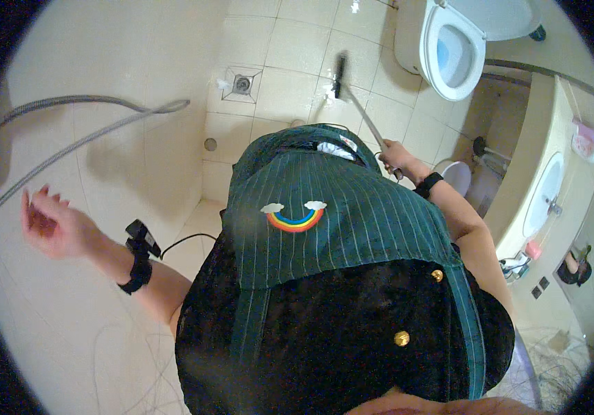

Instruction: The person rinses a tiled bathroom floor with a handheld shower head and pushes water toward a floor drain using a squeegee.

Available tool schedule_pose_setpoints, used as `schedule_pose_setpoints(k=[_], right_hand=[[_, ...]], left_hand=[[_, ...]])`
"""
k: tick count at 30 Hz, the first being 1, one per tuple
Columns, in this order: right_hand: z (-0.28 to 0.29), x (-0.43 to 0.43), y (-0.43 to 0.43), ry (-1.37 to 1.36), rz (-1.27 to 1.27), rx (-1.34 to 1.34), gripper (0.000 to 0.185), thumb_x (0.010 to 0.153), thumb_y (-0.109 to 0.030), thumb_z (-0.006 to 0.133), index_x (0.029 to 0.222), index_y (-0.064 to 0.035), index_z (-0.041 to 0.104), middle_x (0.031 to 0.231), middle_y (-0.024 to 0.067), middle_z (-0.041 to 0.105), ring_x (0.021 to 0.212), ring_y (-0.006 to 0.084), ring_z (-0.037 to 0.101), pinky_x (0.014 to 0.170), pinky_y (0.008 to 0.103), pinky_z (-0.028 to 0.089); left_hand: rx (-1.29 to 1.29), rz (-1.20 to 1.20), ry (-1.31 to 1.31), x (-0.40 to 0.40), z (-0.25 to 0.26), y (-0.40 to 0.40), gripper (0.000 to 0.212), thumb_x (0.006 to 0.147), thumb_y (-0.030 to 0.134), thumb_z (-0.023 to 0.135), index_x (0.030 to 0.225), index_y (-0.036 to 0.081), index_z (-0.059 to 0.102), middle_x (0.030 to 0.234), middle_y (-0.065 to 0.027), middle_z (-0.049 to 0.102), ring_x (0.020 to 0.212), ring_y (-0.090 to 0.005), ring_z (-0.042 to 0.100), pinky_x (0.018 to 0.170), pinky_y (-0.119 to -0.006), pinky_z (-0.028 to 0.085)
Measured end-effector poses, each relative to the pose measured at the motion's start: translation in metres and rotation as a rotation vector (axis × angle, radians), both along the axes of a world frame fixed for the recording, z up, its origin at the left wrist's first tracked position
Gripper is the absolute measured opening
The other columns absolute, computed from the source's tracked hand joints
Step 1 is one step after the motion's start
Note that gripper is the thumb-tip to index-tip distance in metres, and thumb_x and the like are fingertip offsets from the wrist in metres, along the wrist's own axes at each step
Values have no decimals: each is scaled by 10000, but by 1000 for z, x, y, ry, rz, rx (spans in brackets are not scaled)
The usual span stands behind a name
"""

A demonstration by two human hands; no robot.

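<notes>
My right hand (399, 158) is closed around the handle of a long-handled floor brush or squeegee (369, 120), right of the green striped apron (297, 207). The tool's dark, blurred head (339, 75) lies over the wet floor tiles, between the floor drain and the toilet. My left hand (53, 223) is raised at the left with its fingers curled loosely and nothing seen in it. Just beyond it runs a grey metal shower hose (76, 148). Both wrists bear black straps, the left one with a small device on it.
A square floor drain (243, 84) lies ahead, with a round cover (210, 144) nearer. The toilet (452, 57) stands at upper right with its lid up. At right are a white bucket or basin (455, 177) and a counter with a washbasin (543, 197). A tiled wall is at left.
</notes>
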State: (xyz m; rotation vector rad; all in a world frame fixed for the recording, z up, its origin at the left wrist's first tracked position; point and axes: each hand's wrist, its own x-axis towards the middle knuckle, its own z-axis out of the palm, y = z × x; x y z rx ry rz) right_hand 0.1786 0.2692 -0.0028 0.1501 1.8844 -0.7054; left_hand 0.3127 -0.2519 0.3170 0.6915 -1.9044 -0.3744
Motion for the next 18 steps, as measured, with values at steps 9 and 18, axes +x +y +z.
schedule_pose_setpoints(k=[9,18], right_hand=[[49,-48,-39,153,80,45,588,707,-48,564,1280,-88,434,594,91,562,390,153,491,356,299,420],[9,-108,8,464,357,325,598,714,-21,477,1287,-37,307,841,269,601,705,351,618,677,472,501]], left_hand=[[276,-58,-229,17,-65,8,148,879,99,527,998,29,581,698,-41,586,616,-79,546,515,-187,419],[467,32,-306,72,-66,91,193,902,166,511,1060,70,567,659,4,535,587,-57,480,504,-189,375]])
